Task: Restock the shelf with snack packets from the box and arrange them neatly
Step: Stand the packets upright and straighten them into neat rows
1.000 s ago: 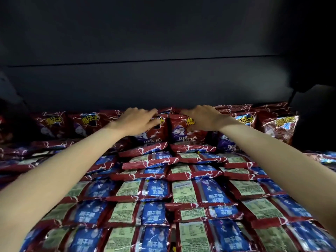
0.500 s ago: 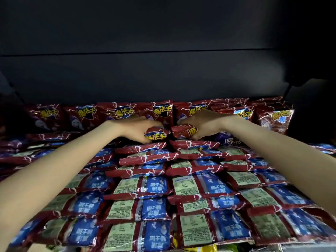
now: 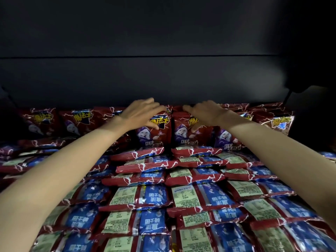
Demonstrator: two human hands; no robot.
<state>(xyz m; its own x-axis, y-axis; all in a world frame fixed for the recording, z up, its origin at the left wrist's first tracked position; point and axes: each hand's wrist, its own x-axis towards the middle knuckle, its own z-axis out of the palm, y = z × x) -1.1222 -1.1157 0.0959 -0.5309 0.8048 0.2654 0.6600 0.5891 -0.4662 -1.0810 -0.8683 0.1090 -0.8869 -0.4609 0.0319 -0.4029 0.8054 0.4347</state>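
**stockroom_a:** While we've got both arms stretched to the back of the shelf, our left hand (image 3: 140, 115) grips the top of one upright packet (image 3: 154, 133), fingers curled over its upper edge and thumb low on the front by the yellow lettering. So that hand is clamped on the bag.

**stockroom_b:** Yep, and our right hand (image 3: 203, 113) does the same thing on the neighbouring upright packet (image 3: 183, 133). Fingers hook over the top edge, thumb presses on the front face. The two bags stand side by side, touching or almost, right between our two grips.

**stockroom_a:** Outward from our left grip we see more standing packets (image 3: 60, 122) in the same back row, red with the wizard face forward. Outward from the right grip there's another one at the far end (image 3: 280, 122).

**stockroom_b:** Toward us from both grips we've got the flat-lying packets (image 3: 181, 197), blue and red backs up with pale label panels, overlapping in rows under our forearms.

**stockroom_a:** Beyond our fingertips it's just the dark back panel (image 3: 163, 79) of the shelf. We can't tell whether the bags we hold lean on it, too dim back there.
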